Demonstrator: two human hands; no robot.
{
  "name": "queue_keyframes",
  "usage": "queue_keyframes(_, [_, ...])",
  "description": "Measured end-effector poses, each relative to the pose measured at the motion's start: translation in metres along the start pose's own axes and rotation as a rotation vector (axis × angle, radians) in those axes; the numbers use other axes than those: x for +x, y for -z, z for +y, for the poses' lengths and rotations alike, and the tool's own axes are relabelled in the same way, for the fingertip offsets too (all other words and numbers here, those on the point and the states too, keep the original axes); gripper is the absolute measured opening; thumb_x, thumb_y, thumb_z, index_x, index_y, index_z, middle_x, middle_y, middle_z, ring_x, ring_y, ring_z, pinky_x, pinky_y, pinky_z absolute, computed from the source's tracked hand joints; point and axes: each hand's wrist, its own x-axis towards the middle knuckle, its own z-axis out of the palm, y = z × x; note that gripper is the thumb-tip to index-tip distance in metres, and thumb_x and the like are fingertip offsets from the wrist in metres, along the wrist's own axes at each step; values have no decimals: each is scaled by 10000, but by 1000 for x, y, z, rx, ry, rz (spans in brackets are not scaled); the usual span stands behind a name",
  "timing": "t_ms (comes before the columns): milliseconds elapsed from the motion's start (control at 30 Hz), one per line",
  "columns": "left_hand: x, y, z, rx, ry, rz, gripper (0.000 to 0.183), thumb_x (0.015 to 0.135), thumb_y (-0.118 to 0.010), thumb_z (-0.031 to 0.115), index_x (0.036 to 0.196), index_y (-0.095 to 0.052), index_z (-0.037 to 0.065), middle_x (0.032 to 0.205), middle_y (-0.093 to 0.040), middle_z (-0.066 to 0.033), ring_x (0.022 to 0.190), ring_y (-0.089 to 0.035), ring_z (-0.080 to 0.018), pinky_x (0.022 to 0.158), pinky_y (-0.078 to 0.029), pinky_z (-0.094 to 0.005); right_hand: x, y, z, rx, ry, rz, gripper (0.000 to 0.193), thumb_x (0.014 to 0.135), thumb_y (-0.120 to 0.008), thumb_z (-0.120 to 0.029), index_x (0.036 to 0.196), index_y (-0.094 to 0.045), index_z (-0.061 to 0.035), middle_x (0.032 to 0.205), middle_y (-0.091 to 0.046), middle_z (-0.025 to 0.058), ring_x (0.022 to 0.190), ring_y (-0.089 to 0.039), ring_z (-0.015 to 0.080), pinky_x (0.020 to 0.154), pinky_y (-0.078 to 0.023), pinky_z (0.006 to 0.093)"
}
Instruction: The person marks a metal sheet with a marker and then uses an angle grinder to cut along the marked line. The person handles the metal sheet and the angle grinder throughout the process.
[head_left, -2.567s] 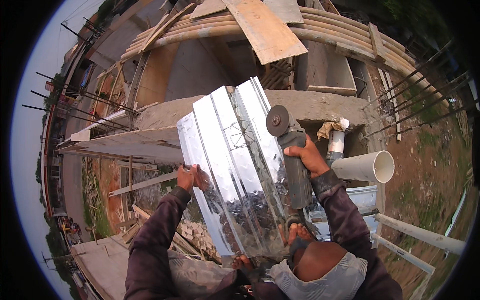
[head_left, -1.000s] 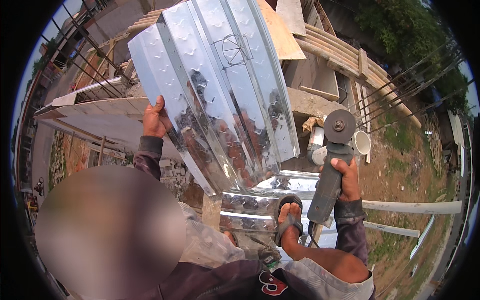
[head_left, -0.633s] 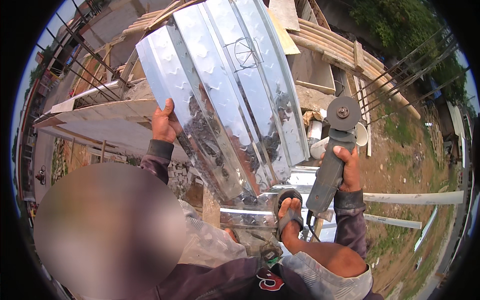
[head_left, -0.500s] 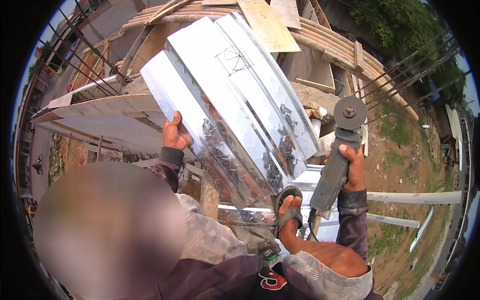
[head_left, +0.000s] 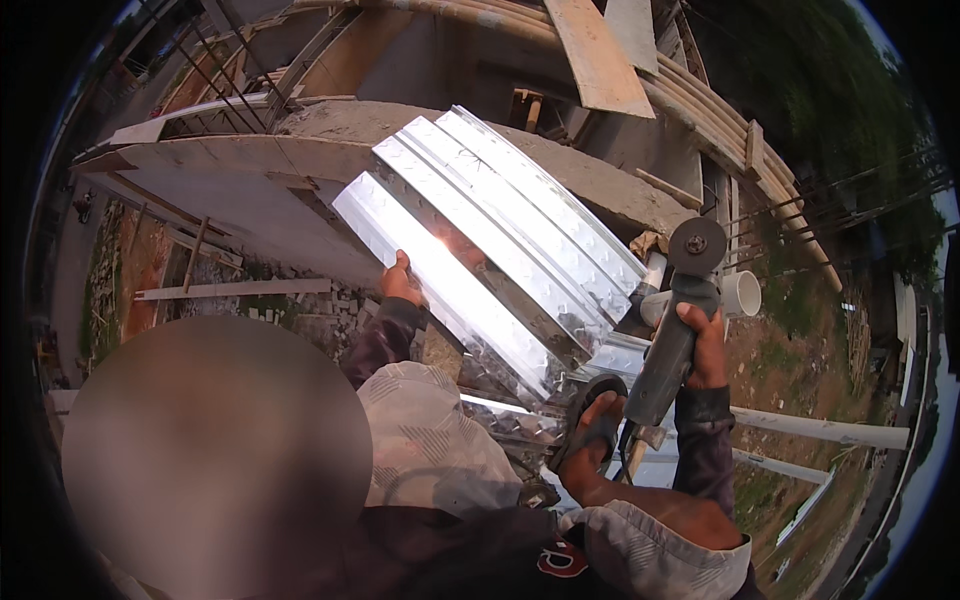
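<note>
Your left hand [head_left: 402, 281] pinches sheet [head_left: 500, 236] to its right; your right hand [head_left: 707, 348] wraps grinder [head_left: 664, 368]. Likely positioning; next probably needs steadiness.

Daylight glares white off the metal sheet [head_left: 500, 240], with fisheye-bent, blackened picture edges.

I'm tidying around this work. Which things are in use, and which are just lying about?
In use:
ribbed metal sheet, left hand at its edge
angle grinder, in the right hand

Apparently lying about:
wooden board, top
long pale pole, right
</note>
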Motion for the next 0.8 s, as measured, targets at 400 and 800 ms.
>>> queue_keyframes(400, [-38, 11, -65, 324, 80, -140, 673, 875, -793, 81, 1386, -400, -111, 1334, -551, -235, 1184, -519, -339, 914, -430, -549, 5, -31, -38, -338, 132, -9, 559, 763, -752, -152, 1236, -479, -31, 963, -639, 132, 708, -682, 230, 617, -598, 375])
queue_keyframes(800, [-92, 43, 14, 919, 251, -334, 515, 874, -773, 353, 1122, -622, -72, 906, -698, -196, 856, -692, -310, 653, -527, -438, 34, -72, -24, -345, 76, -118, 637, 719, -784, -111, 1258, -462, -4, 970, -635, 116, 749, -674, 216, 650, -586, 347])
